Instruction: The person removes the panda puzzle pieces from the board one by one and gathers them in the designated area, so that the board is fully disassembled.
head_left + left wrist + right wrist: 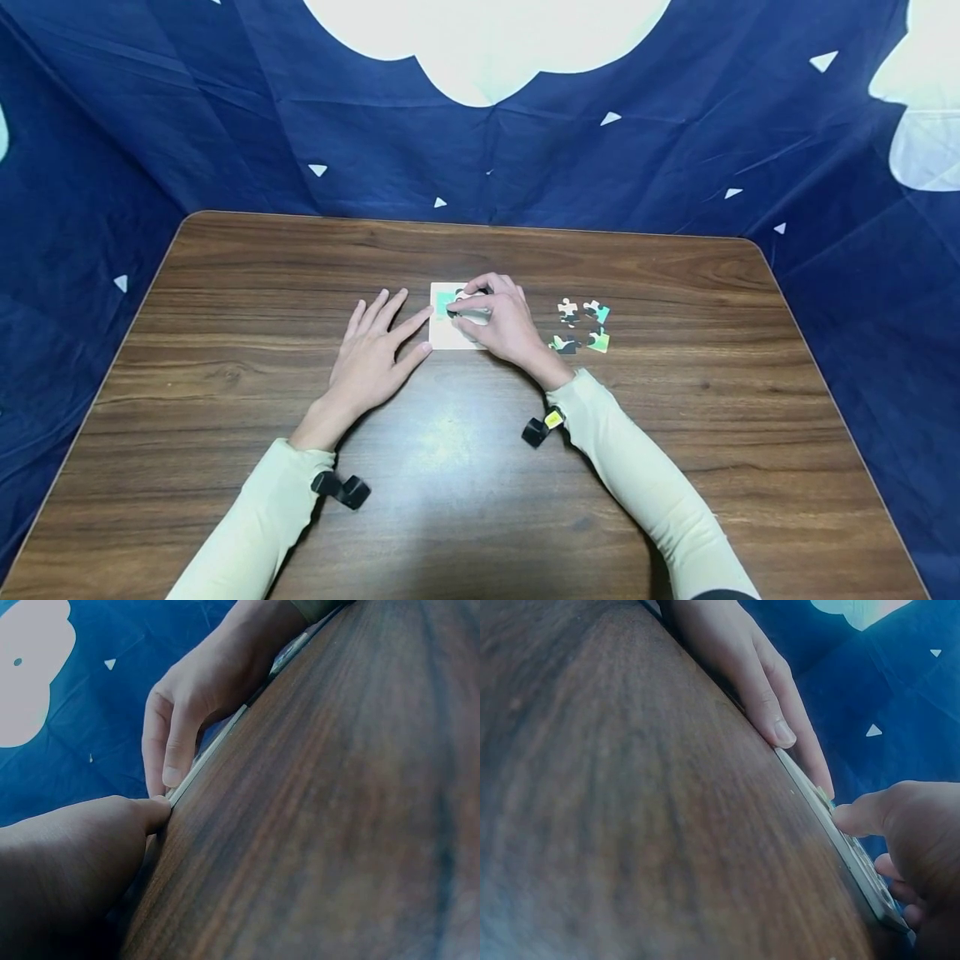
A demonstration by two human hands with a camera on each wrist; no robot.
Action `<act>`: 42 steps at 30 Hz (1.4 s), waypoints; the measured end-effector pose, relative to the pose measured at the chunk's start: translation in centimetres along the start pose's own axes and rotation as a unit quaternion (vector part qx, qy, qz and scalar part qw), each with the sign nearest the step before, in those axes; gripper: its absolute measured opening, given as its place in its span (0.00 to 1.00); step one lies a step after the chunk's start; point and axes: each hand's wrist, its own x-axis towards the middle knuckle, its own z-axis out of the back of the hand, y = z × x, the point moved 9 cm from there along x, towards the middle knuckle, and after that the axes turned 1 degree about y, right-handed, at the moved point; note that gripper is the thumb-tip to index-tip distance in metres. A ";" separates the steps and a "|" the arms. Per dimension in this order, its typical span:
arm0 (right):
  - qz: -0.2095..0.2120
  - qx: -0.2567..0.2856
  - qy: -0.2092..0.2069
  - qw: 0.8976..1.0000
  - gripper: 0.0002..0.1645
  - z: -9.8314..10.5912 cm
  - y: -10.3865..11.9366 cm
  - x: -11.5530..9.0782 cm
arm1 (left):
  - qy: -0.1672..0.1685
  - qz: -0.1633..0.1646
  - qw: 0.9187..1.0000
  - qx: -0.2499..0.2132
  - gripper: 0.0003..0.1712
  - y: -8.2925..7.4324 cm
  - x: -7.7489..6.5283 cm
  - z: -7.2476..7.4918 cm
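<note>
A small white puzzle board point(444, 339) lies on the table under my right hand. Printed pieces show on it, among them a teal piece point(443, 301) at its upper left. My right hand point(501, 321) reaches over the board from the right, its thumb and index finger pinching a dark-marked puzzle piece point(452, 313) low against the board; the hand hides much of the picture. Spread flat, my left hand point(372, 357) rests on the table, with index fingertip and thumb against the board's left edge. In the right wrist view, the board point(810, 792) runs between both hands.
Several loose jigsaw pieces lie right of the board, including a white one point(567, 307), a teal-cornered one point(601, 312) and a green one point(600, 341). The brown wooden table point(450, 517) ends at a blue curtain point(225, 108) behind.
</note>
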 end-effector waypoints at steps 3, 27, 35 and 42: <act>0.001 -0.012 0.003 1.000 0.12 0.0 0.1 0.0 | 0.000 0.000 1.000 0.000 0.36 0.0 0.0 0.0; 0.041 -0.167 0.051 0.984 0.13 -0.4 2.1 0.0 | -0.002 -0.001 1.000 0.002 0.35 0.1 0.0 0.0; 0.024 -0.094 0.020 0.995 0.13 -0.2 1.4 0.1 | -0.004 -0.002 1.000 0.006 0.35 0.2 -0.1 0.1; 0.061 -0.073 0.028 0.995 0.17 -0.6 1.4 0.0 | -0.002 -0.003 1.000 0.002 0.35 0.0 0.1 -0.1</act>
